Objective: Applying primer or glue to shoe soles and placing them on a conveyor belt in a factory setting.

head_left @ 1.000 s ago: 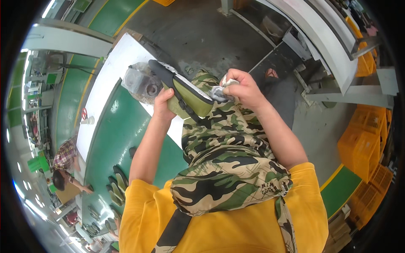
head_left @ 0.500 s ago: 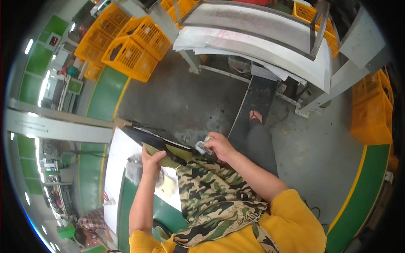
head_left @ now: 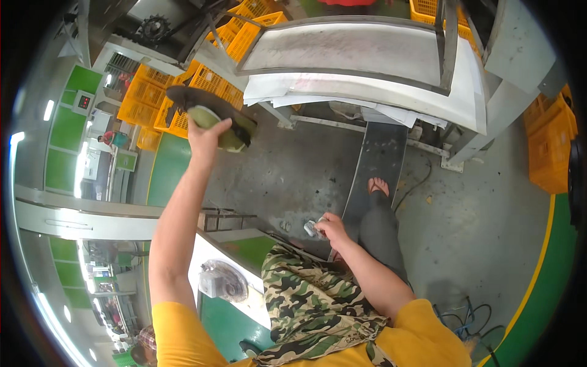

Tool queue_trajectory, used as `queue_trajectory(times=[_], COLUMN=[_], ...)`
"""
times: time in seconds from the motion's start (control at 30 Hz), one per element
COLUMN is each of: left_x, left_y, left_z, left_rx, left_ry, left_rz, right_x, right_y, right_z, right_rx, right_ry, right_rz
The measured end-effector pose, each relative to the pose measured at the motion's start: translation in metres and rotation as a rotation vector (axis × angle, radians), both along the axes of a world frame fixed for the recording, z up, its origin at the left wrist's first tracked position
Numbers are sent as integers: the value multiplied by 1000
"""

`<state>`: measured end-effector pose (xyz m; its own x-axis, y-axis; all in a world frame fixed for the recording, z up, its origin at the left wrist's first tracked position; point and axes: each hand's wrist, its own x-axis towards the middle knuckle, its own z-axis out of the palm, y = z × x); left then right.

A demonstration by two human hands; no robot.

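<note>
My left hand (head_left: 205, 136) is stretched out far ahead and grips a dark shoe sole with a pale green lining (head_left: 214, 119), held out toward the grey conveyor chute (head_left: 361, 58). My right hand (head_left: 330, 227) stays low by my lap and is closed on a small silvery tool (head_left: 313, 229). A camouflage cloth (head_left: 312, 300) covers my lap under the right forearm.
A white worktable (head_left: 211, 257) with a small grey motor-like machine (head_left: 219, 280) stands at lower left. Yellow plastic crates (head_left: 165, 92) are stacked behind the sole, more at the right edge (head_left: 550, 140). A dark sloping board (head_left: 379, 165) leans under the chute near my bare foot (head_left: 378, 185).
My left hand has swung the sole up and away from my lap toward the chute. The right hand has dropped from the sole to my lap, still holding the tool. My head has turned up.
</note>
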<state>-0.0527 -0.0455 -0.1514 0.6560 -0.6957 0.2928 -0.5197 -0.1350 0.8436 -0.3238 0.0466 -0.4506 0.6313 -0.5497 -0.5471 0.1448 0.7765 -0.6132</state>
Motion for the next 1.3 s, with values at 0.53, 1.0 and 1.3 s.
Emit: queue_trajectory(times=[0.53, 1.0, 1.3], left_x=[41, 63, 60], left_y=[-191, -236, -183], left_z=[-12, -75, -133], left_rx=[350, 426, 444], left_ry=[-623, -908, -520], left_rz=[139, -5, 114], right_x=[-7, -11, -7], right_y=[-7, -9, -8], right_z=[3, 20, 22], right_rx=[46, 10, 25], right_ry=[-47, -13, -34], right_rz=[11, 49, 48])
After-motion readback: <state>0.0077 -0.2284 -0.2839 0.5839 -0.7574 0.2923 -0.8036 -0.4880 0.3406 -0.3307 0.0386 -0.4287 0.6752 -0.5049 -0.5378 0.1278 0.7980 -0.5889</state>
